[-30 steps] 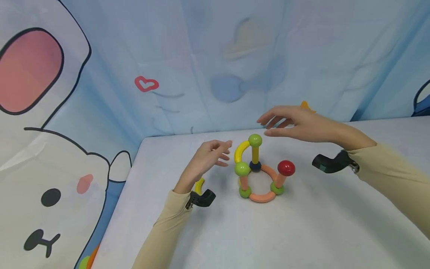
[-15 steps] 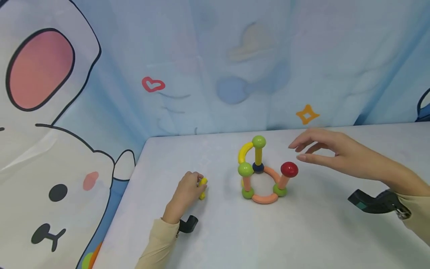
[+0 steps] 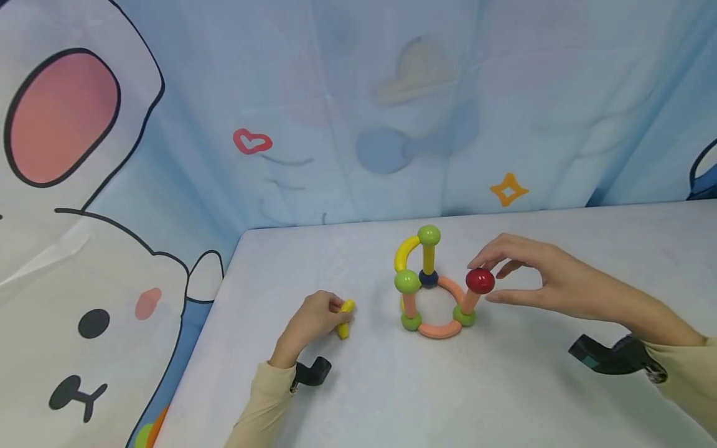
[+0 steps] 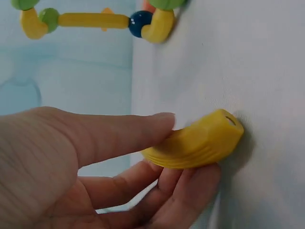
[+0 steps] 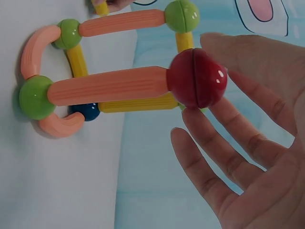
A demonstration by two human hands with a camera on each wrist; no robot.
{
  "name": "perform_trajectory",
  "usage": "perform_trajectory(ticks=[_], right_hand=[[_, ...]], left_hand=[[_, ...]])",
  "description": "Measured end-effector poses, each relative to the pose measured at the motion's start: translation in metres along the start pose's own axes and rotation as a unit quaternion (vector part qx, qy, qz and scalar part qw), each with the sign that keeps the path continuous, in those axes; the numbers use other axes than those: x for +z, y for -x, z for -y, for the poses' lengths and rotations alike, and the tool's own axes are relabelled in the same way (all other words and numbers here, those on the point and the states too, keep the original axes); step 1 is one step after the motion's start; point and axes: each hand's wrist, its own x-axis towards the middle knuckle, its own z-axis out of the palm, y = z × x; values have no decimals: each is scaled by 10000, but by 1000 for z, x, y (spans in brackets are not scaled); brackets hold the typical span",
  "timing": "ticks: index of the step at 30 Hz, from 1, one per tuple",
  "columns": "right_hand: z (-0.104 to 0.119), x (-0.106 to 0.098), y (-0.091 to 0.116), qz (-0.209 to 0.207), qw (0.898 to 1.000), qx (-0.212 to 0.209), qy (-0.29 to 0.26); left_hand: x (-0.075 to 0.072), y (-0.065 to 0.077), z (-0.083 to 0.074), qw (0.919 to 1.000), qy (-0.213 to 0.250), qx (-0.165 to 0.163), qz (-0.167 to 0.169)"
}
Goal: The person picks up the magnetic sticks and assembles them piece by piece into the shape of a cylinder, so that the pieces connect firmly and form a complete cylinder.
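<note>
In the head view my left hand (image 3: 315,323) pinches a yellow curved stick (image 3: 345,318) between thumb and fingers, low over the table. The left wrist view shows one end (image 4: 228,120) of the stick facing out. My right hand (image 3: 551,283) has its thumb and fingers spread about a red ball (image 3: 480,281); whether they touch it I cannot tell. That ball tops an orange stick (image 5: 109,86) on a toy frame of balls and sticks. Two other uprights carry green balls (image 3: 407,281), and a yellow curved stick (image 3: 404,252) joins them.
The frame stands on a white-covered table (image 3: 381,386), on a ring with orange curved sticks (image 3: 439,330) and a dark blue ball (image 3: 428,278). Behind hangs a light blue printed curtain (image 3: 313,93). A large cartoon figure (image 3: 67,274) is printed at the left.
My left hand has moved down to the table and taken hold of the yellow curved stick. My right hand has dropped from above the back of the frame and come to the red ball.
</note>
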Motion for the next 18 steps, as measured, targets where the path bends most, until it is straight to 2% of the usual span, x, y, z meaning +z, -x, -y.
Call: perform_trajectory(ticks=[5,7,9,11,13,15,18], right_hand=[[-5,4,2,-29,10000,-28,-36],[-6,5,3,-46,10000,8,-59],[-8,6,3,-53,9999,46,-82],[-9,8,4,-57,9999,90,-111],[-9,9,4,-54,9999,85,-126],[-10,11,4,-48,9999,75,-114],[-10,13,3,-61,9999,78,-53]], left_hand=[[-3,8,1,9956,920,170,11],[-4,12,-1,9887,1481,207,63],[-5,16,-3,9785,2030,306,177],[-3,22,-6,9626,2640,460,391],[2,28,-10,9415,3236,631,704],[12,36,-17,9147,3838,726,1038],[33,50,-31,8735,4627,598,1391]])
